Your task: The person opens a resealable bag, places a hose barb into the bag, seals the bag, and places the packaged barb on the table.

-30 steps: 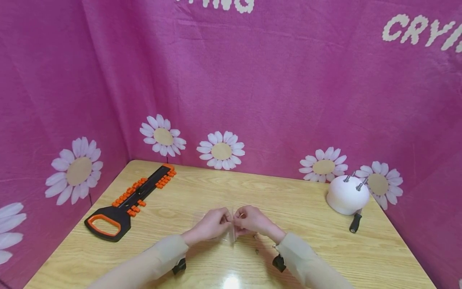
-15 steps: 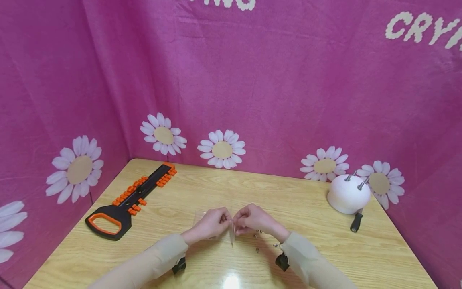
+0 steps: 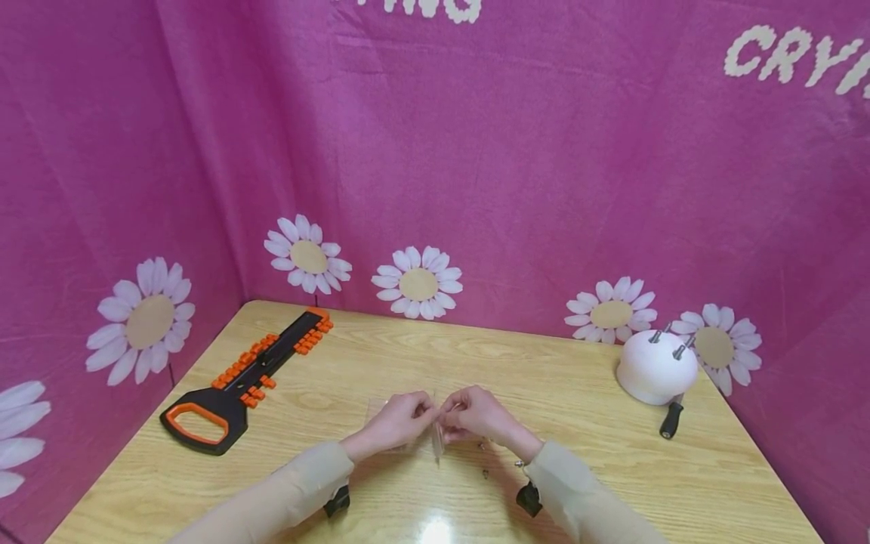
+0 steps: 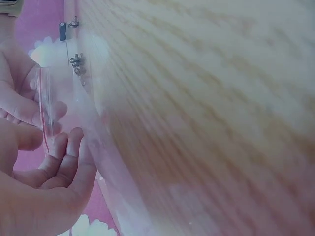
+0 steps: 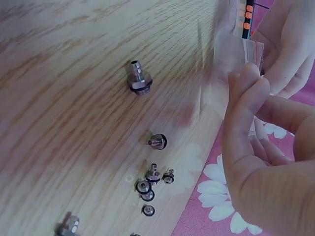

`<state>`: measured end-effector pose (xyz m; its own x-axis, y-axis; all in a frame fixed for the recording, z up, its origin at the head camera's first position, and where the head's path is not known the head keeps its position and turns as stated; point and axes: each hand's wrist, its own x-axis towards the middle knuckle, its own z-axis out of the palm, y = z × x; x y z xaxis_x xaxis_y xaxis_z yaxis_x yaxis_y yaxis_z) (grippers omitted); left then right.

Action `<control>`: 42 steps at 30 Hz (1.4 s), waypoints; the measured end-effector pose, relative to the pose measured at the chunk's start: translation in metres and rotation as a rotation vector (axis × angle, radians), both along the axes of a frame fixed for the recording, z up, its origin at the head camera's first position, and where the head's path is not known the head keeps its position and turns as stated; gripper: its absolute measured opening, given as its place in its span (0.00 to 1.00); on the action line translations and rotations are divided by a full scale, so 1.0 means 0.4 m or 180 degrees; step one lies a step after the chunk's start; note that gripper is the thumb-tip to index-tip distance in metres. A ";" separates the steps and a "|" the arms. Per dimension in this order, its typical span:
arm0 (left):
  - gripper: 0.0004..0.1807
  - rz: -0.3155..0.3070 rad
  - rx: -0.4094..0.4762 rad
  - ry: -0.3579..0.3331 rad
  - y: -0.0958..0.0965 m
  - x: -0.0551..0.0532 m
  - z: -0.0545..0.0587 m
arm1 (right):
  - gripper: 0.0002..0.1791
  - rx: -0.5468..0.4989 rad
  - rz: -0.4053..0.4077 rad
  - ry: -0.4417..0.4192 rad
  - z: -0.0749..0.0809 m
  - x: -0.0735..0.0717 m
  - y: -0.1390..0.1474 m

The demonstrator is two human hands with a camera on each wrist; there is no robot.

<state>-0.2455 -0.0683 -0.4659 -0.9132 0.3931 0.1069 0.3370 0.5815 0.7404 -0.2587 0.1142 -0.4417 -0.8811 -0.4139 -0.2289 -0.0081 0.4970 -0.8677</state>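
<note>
Pinching the clear plastic bag (image 5: 229,56) from both sides, the left grip (image 3: 397,423) and the right grip (image 3: 479,414) met close together over the middle of the tabletop (image 3: 530,363), with thumb and fingers closed on the film. A red strip (image 4: 42,98) ran along the edge they held; whether the bag's mouth had parted could not be told.

The likeliest trouble seemed to lie in the film itself: thin and slick, it could have slid from either pinch, and an uneven tug might have torn it beside the strip. A sudden release could have jerked the right wrist sideways. That mattered because the small metal fittings (image 5: 153,175) lay loose near that wrist, some bunched, some apart, and a brushing sleeve (image 3: 564,480) might have rolled or scattered them. The white dome (image 3: 655,370) and the black-handled tool (image 3: 671,421) rested well apart, seemingly at little risk.
</note>
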 end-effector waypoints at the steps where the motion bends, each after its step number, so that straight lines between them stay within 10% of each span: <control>1: 0.10 0.0002 -0.0008 0.0013 0.000 -0.001 0.000 | 0.07 0.0004 -0.0012 0.0006 0.000 0.000 -0.001; 42: 0.11 -0.0062 0.0300 -0.0618 -0.007 0.006 0.012 | 0.07 0.0001 -0.0219 0.0109 -0.005 0.003 0.004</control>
<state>-0.2430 -0.0711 -0.4613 -0.9126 0.4074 -0.0332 0.1933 0.5015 0.8433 -0.2576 0.1158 -0.4437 -0.9147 -0.3520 -0.1984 -0.0034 0.4978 -0.8673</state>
